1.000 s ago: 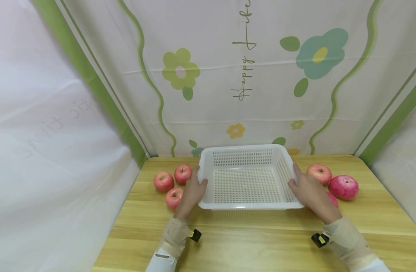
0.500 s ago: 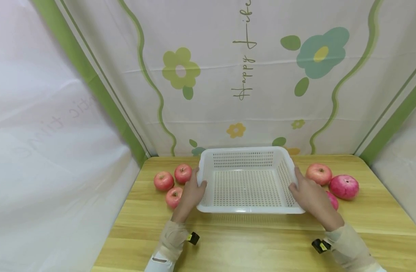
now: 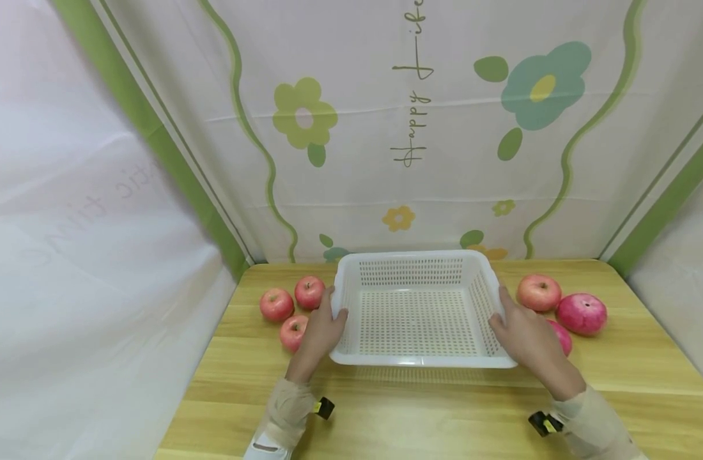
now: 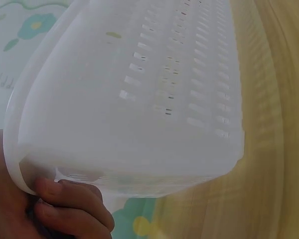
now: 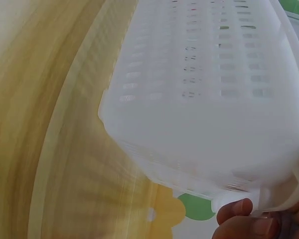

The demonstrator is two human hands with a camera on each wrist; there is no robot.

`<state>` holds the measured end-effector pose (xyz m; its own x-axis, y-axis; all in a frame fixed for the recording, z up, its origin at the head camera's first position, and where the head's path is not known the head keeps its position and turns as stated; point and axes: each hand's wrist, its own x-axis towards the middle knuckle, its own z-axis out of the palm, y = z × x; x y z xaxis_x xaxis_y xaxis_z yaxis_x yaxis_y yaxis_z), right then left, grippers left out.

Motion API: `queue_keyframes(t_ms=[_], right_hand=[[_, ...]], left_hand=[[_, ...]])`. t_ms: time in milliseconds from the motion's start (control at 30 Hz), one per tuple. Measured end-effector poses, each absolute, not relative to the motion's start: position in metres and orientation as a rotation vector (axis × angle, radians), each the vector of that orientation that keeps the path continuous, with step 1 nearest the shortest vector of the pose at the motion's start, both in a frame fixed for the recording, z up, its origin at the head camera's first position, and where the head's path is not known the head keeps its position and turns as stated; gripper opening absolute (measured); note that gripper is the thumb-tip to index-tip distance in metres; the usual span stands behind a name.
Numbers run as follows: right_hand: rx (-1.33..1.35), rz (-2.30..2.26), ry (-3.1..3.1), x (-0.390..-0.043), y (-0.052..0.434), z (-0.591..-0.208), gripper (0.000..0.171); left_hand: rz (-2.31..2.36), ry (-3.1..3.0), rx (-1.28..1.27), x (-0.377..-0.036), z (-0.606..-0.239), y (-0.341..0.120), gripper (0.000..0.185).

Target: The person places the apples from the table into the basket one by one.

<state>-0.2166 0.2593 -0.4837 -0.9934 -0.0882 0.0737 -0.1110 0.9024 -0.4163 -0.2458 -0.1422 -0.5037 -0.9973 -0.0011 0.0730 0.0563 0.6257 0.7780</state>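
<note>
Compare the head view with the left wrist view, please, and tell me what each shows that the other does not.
Only the head view clearly shows three apples at left, three fruits at right, the right hand and the floor of the white basket.

Only the left wrist view shows fingers of the left hand curled beneath the rim, and the outer wall up close; reddish specks through its slots are too small to identify.

Both share the white basket, the left hand, the wooden table and the flowered cloth.

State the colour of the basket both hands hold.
White; the basket shows best in the head view.
</note>
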Motion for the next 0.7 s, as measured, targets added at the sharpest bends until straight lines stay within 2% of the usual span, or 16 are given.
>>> queue_keyframes(t_ms=[367, 700], right_hand=[[0.166, 0.674, -3.016, -0.215, 0.260, -0.487, 0.075], [0.143, 0.683, -3.019, -0.215, 0.260, -0.494, 0.076]], left_hand=[[-1.336, -2.748, -0.078, -0.247, -0.508, -0.143, 0.062], [-1.417, -2.749, -0.020, -0.249, -0.517, -0.143, 0.048]])
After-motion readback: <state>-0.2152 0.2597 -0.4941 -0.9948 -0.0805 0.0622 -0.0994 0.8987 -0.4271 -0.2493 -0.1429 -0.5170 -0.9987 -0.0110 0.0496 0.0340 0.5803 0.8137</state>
